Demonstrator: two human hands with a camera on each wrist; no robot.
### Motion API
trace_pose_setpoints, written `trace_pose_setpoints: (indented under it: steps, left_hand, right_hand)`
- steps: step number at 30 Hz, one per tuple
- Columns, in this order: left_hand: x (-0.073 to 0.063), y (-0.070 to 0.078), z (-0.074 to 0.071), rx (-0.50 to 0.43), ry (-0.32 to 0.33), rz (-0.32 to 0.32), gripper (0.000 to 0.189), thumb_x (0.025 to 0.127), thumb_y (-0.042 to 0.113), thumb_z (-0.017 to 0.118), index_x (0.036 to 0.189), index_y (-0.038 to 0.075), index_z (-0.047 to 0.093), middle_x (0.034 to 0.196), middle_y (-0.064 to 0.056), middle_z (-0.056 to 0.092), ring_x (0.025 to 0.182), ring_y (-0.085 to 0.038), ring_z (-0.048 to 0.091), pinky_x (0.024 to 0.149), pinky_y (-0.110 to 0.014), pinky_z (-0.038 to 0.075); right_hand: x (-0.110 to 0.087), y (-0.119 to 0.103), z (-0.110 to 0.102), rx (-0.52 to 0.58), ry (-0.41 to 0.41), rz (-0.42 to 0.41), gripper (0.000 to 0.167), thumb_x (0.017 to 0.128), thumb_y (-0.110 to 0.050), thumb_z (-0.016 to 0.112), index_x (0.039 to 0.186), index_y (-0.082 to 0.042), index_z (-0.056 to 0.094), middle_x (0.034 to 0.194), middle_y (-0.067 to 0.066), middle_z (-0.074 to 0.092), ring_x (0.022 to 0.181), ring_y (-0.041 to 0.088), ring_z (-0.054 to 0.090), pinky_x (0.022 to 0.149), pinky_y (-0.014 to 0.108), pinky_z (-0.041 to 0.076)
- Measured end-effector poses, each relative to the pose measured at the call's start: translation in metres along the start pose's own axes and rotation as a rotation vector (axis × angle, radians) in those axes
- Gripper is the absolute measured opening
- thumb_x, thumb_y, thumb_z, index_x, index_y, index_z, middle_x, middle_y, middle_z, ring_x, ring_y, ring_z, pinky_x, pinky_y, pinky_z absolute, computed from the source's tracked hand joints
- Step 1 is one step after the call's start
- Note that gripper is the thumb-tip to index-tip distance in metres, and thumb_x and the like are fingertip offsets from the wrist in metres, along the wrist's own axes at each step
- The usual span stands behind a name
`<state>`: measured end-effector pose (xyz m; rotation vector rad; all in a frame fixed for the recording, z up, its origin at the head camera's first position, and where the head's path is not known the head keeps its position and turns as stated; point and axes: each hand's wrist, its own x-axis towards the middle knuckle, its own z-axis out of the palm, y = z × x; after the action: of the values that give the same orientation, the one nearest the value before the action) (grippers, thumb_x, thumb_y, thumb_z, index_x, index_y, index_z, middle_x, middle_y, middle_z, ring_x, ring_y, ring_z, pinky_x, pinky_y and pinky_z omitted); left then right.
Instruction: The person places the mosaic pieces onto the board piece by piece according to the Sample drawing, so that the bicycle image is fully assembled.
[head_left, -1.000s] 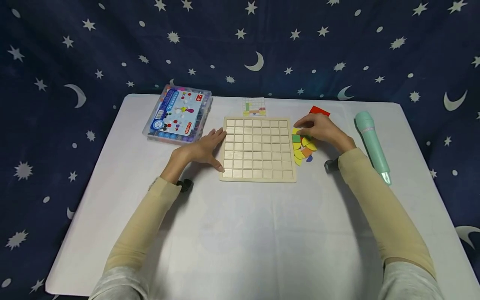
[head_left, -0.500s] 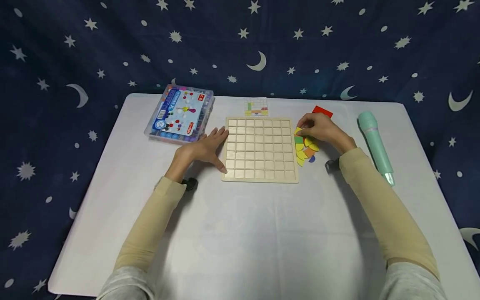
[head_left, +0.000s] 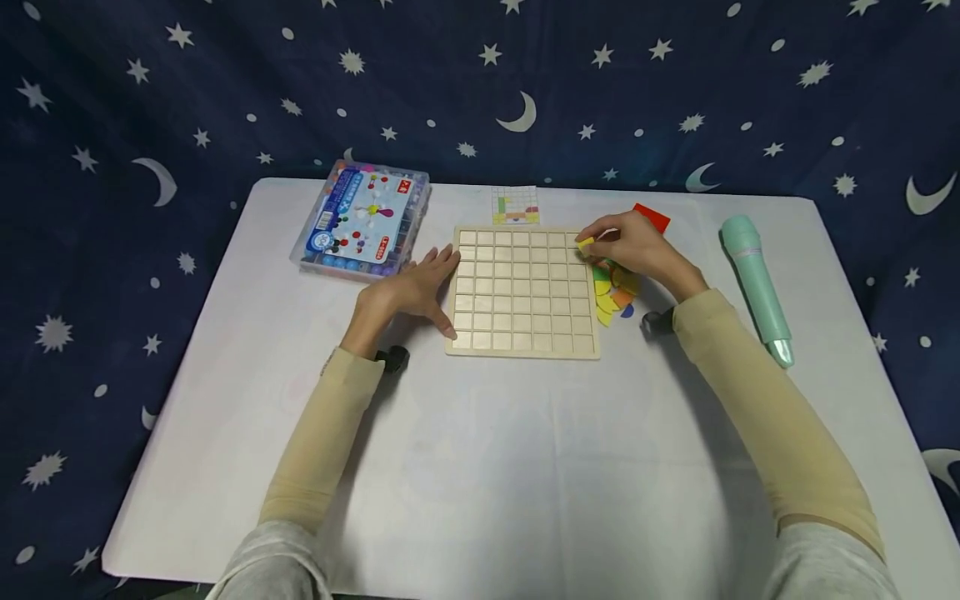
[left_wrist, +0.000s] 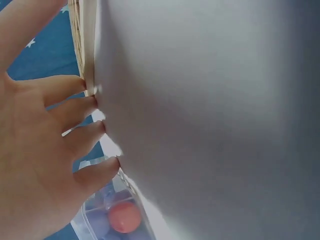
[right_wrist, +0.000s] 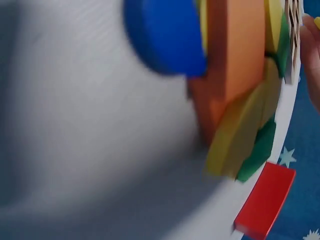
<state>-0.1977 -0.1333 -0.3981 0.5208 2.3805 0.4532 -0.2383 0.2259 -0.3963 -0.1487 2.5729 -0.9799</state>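
A wooden grid board lies flat on the white table. My left hand rests along its left edge, fingers straight and spread; the left wrist view shows the fingertips at the board's side. Over the board's far right corner, my right hand pinches a small yellow piece between thumb and fingers. Just right of the board is a heap of flat yellow, green and orange pieces, partly under that hand. A blue half-round piece lies at the heap's near side.
A red block lies behind the right hand. A small card with a coloured grid sits beyond the board. At the back left is a clear plastic box of coloured beads. A mint-green microphone-shaped thing lies at the right.
My right hand has lifted a yellow piece from the heap and moved it left and away to the board's corner. The left hand stays at the board's edge. The head view has shifted slightly.
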Motion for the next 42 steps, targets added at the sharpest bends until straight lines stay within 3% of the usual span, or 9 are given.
trace_pose_setpoints:
  steps: [6, 13, 17, 28, 33, 42]
  left_hand:
    - [0.000, -0.002, 0.003, -0.055, 0.006, -0.007, 0.135, 0.071, 0.034, 0.096, 0.167, 0.011, 0.003, 0.174, -0.007, -0.008, 0.161, -0.027, -0.012, 0.130, -0.051, -0.002]
    - [0.001, -0.003, 0.004, -0.062, 0.026, 0.006, 0.135, 0.070, 0.034, 0.096, 0.167, 0.011, 0.004, 0.174, -0.007, -0.007, 0.161, -0.027, -0.011, 0.130, -0.050, -0.002]
    - [0.003, -0.002, 0.004, -0.063, 0.024, 0.006, 0.136, 0.070, 0.034, 0.096, 0.167, 0.012, 0.003, 0.174, -0.007, -0.007, 0.161, -0.026, -0.011, 0.130, -0.049, -0.002]
    - [0.004, -0.002, 0.004, -0.047, 0.014, 0.002, 0.137, 0.070, 0.036, 0.096, 0.167, 0.012, 0.001, 0.174, -0.007, -0.008, 0.161, -0.026, -0.012, 0.131, -0.048, -0.002]
    - [0.003, -0.003, 0.002, -0.045, 0.020, 0.010, 0.138, 0.070, 0.037, 0.096, 0.167, 0.011, 0.002, 0.174, -0.008, -0.008, 0.161, -0.027, -0.011, 0.131, -0.049, -0.002]
    - [0.003, -0.006, 0.001, -0.060, 0.028, -0.006, 0.137, 0.069, 0.038, 0.096, 0.167, 0.013, 0.004, 0.175, -0.006, -0.006, 0.161, -0.026, -0.010, 0.131, -0.049, -0.001]
  right_hand:
    - [0.007, -0.012, 0.009, 0.053, -0.046, 0.026, 0.036, 0.098, -0.021, 0.069, 0.133, -0.013, 0.069, 0.125, 0.013, 0.064, 0.094, 0.028, 0.068, 0.074, 0.024, 0.056]
    - [0.016, -0.023, 0.018, 0.068, -0.055, -0.019, 0.035, 0.097, -0.022, 0.072, 0.130, -0.012, 0.070, 0.115, 0.012, 0.071, 0.095, 0.027, 0.072, 0.093, 0.037, 0.049]
    - [0.022, -0.029, 0.022, 0.093, -0.059, -0.053, 0.033, 0.095, -0.022, 0.075, 0.126, -0.009, 0.072, 0.114, 0.013, 0.074, 0.092, 0.026, 0.074, 0.096, 0.038, 0.051]
    - [0.037, -0.046, 0.043, 0.092, -0.083, -0.144, 0.025, 0.095, -0.017, 0.074, 0.119, -0.009, 0.076, 0.118, 0.011, 0.072, 0.092, 0.022, 0.069, 0.086, 0.031, 0.051]
    - [0.039, -0.056, 0.050, 0.106, -0.125, -0.186, 0.022, 0.094, -0.016, 0.075, 0.115, -0.007, 0.077, 0.110, 0.011, 0.075, 0.085, 0.024, 0.068, 0.075, 0.029, 0.055]
    - [0.043, -0.069, 0.063, 0.099, -0.182, -0.188, 0.017, 0.093, -0.014, 0.076, 0.108, -0.006, 0.078, 0.094, 0.011, 0.077, 0.077, 0.021, 0.068, 0.070, 0.030, 0.057]
